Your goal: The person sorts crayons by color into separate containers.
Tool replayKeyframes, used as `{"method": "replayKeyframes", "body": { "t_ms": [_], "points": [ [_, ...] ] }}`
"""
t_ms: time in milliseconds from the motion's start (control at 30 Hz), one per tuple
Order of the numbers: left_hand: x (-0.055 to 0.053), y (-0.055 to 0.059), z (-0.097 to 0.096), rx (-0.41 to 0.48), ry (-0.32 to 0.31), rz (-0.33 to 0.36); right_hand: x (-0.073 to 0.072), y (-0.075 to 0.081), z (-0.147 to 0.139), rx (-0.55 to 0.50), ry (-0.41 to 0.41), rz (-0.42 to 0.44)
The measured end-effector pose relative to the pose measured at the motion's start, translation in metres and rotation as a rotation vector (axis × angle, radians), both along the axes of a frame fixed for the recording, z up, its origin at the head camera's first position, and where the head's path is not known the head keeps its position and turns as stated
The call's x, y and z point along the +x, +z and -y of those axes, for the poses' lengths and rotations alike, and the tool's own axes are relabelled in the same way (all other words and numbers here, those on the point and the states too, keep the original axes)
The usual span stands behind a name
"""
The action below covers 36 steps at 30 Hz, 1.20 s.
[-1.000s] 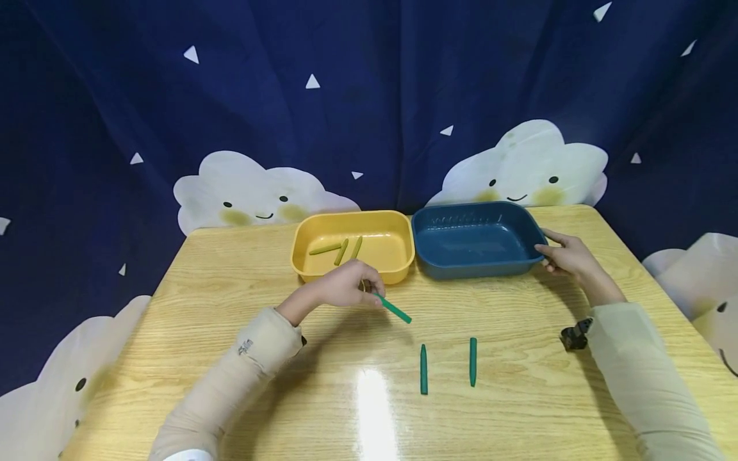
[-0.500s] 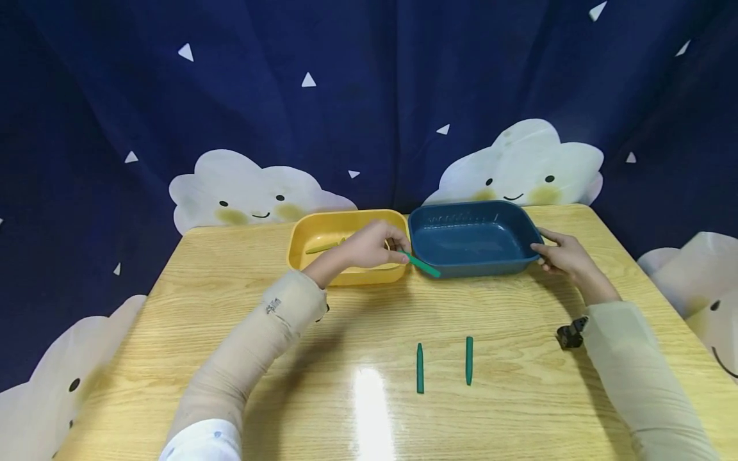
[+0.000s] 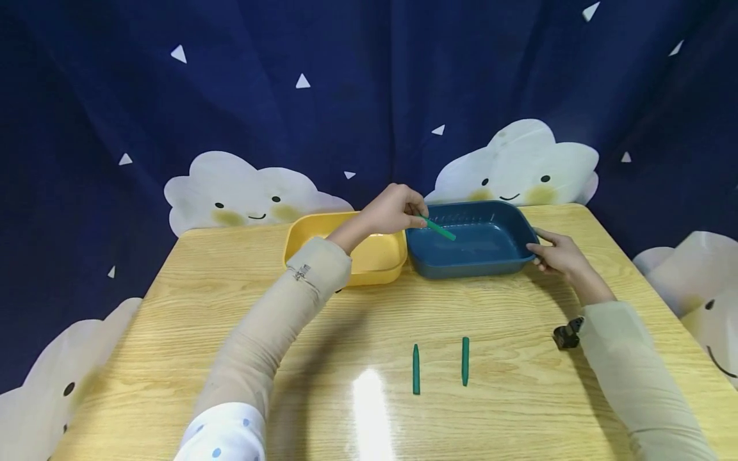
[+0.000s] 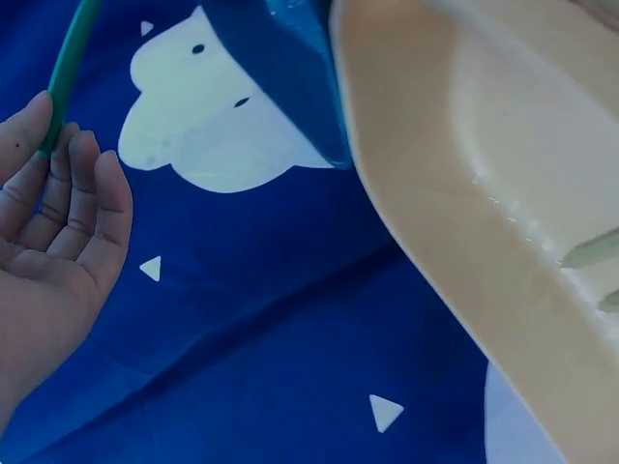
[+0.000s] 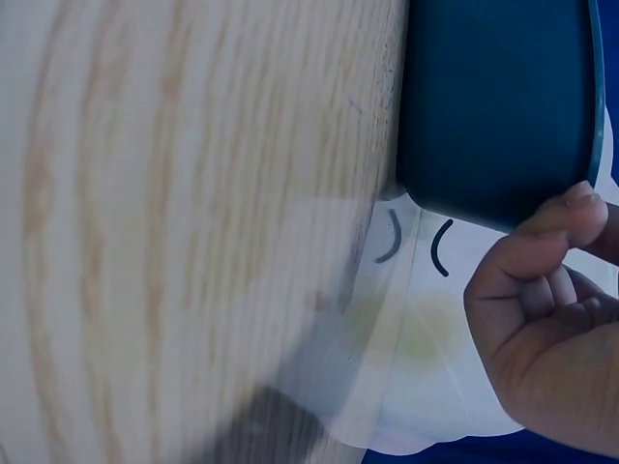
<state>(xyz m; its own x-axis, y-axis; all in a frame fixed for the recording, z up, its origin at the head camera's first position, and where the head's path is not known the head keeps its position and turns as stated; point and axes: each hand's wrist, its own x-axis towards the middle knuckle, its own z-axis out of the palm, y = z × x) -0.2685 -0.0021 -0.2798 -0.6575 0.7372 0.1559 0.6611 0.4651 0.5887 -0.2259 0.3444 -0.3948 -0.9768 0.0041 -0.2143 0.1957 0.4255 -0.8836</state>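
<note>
My left hand (image 3: 396, 210) pinches a green crayon (image 3: 441, 229) between thumb and fingertips, and the crayon hangs over the left part of the blue bin (image 3: 469, 267). In the left wrist view the same green crayon (image 4: 68, 68) points up from the fingertips. At the bin's right end, my right hand (image 3: 562, 259) holds the rim with thumb and fingers, as the right wrist view of the hand (image 5: 551, 319) also shows. Two more green crayons, one on the left (image 3: 416, 370) and one on the right (image 3: 465, 362), lie apart on the table.
A yellow bin (image 3: 375, 278) touches the blue one on its left. My left arm hides much of its inside; yellowish crayons (image 4: 592, 249) show there in the left wrist view. A dark curtain with clouds (image 3: 242, 186) hangs behind the wooden table (image 3: 219, 288).
My left hand has carried the green crayon up and to the right, from in front of the yellow bin to over the blue bin. The right hand has stayed at the rim.
</note>
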Motion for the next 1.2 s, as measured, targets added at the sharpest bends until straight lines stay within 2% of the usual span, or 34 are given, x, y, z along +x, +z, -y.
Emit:
{"method": "replayKeyframes", "body": {
  "t_ms": [133,267,400,667,800,1067,1200],
  "points": [
    [-0.007,0.006,-0.013,0.063,0.031,0.049,0.002,0.000,0.002,-0.002,-0.003,-0.003],
    [-0.013,0.007,-0.026,0.187,0.079,0.151,0.006,0.001,0.003,0.016,-0.008,-0.012],
    [-0.019,0.002,-0.035,0.287,0.124,0.231,0.010,0.002,0.007,0.026,-0.009,-0.015],
    [-0.035,-0.011,-0.054,0.400,0.223,0.341,0.014,0.006,0.010,0.010,-0.026,-0.010],
    [-0.044,-0.019,-0.066,0.454,0.237,0.362,0.016,0.007,0.013,0.018,-0.020,-0.013],
    [-0.056,-0.031,-0.089,0.484,0.214,0.368,0.020,0.008,0.016,0.037,-0.021,-0.011],
    [-0.063,-0.039,-0.096,0.516,0.233,0.386,0.021,0.007,0.018,0.032,-0.024,-0.003]
  ]
}}
